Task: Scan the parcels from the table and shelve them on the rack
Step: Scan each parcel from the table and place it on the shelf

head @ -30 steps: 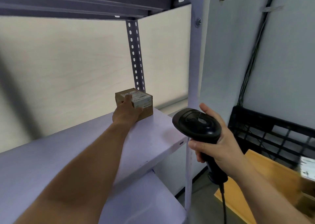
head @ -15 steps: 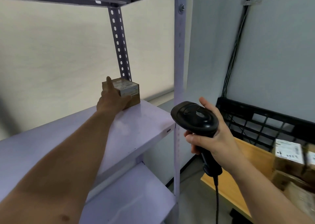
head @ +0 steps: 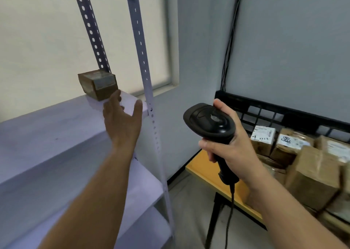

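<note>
A small brown cardboard parcel [head: 98, 84] with a pale label [head: 105, 82] is seen at the back right corner of the upper shelf [head: 56, 119] of a pale lilac metal rack [head: 141, 47], close against a perforated rear upright [head: 92, 34]. The left hand [head: 122, 121] is held open just in front of it, fingers straight and spread; whether a fingertip touches the box cannot be told through the blur. A black handheld barcode scanner [head: 210, 121] is gripped by its handle in the right hand [head: 231, 148], its black cord [head: 230, 210] hanging past the edge of a yellow-topped table [head: 204, 171], where more brown cardboard boxes [head: 312, 174] are heaped against a black plastic lattice crate [head: 284, 112]. One parcel is judged shelved, with many left on the table. Several hazards can be foreseen. The shelved parcel lies near the shelf's open right end, so it could be nudged over the side if brushed by the open hand or crowded by later boxes. The dangling cord could be snagged on the table's corner or leg and the scanner jerked as the arm is swung back. The heap looks unevenly stacked, and a slide could be set off if a box is pulled from low in the pile by the one free hand.
</note>
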Available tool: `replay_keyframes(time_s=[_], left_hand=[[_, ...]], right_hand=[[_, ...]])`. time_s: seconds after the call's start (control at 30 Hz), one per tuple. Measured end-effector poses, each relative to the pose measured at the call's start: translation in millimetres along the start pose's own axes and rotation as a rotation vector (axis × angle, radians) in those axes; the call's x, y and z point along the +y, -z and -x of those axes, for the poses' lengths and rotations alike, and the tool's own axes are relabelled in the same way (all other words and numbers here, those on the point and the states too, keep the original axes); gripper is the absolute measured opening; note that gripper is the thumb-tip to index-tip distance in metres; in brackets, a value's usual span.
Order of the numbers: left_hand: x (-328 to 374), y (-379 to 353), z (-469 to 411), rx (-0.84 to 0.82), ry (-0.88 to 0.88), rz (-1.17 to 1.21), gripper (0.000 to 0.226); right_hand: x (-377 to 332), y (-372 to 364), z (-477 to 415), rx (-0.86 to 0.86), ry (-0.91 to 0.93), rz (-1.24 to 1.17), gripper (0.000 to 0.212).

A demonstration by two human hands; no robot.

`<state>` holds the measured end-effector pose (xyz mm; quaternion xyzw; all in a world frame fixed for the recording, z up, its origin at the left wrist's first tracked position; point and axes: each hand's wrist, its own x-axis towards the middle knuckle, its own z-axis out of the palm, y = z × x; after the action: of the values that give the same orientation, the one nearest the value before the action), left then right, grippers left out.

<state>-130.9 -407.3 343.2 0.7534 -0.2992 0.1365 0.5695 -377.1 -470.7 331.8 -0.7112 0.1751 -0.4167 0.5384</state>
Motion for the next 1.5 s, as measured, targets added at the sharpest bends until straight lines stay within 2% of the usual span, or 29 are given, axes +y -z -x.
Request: replay_keyframes(time_s=[0.2,0.37,0.5,0.63,0.73,0.87,1.03,1.13,1.2,1.4,1.5], left_hand=[[33.3,-49.8,102.9,-0.284,0.007,0.024,0.052],[62.4,-98.0,163.7,-0.569,-0.016,0.023,0.058],[96.6,-137.9,202.4,-0.773,-0.126,-0.011,0.062],[137.3,-173.8,234.6,-0.951,-0.268,0.016,0.043],[156.7,-203.3,255.1,-1.038,-0.373,-0.055,0.049],[172.4,-235.6,275.6,-1.149,-0.512,-0.232,0.027],[174.0,-251.4,281.0,-1.29,-0.459,-0.373,0.044],[171.5,-251.8,280.5,-1.275,-0.543,-0.5,0.077],[171.3,-253.6,277.6,-1.264,-0.542,-0.53,0.09],[165.5,-259.5,255.0,-1.299,-0.408,-0.522,0.093],[158.0,-264.2,239.9,-1.384,-0.232,-0.444,0.093]], right_hand=[[4.5,49.4,43.8,0.022,-0.022,0.004,0.092],[9.0,100.9,74.6,0.113,-0.033,0.08,0.093],[4.5,141.4,98.0,0.2,-0.026,0.145,0.093],[2.8,179.5,117.5,0.283,-0.047,0.188,0.095],[1.2,200.7,128.7,0.356,-0.053,0.214,0.096],[-1.2,218.7,138.8,0.467,-0.059,0.201,0.093],[-1.3,232.7,147.7,0.57,-0.063,0.214,0.096],[-0.8,235.0,149.0,0.606,-0.075,0.191,0.095],[0.8,233.5,147.6,0.631,-0.079,0.191,0.093],[7.8,221.1,141.6,0.671,-0.121,0.254,0.092],[12.4,215.8,136.4,0.678,-0.138,0.275,0.098]])
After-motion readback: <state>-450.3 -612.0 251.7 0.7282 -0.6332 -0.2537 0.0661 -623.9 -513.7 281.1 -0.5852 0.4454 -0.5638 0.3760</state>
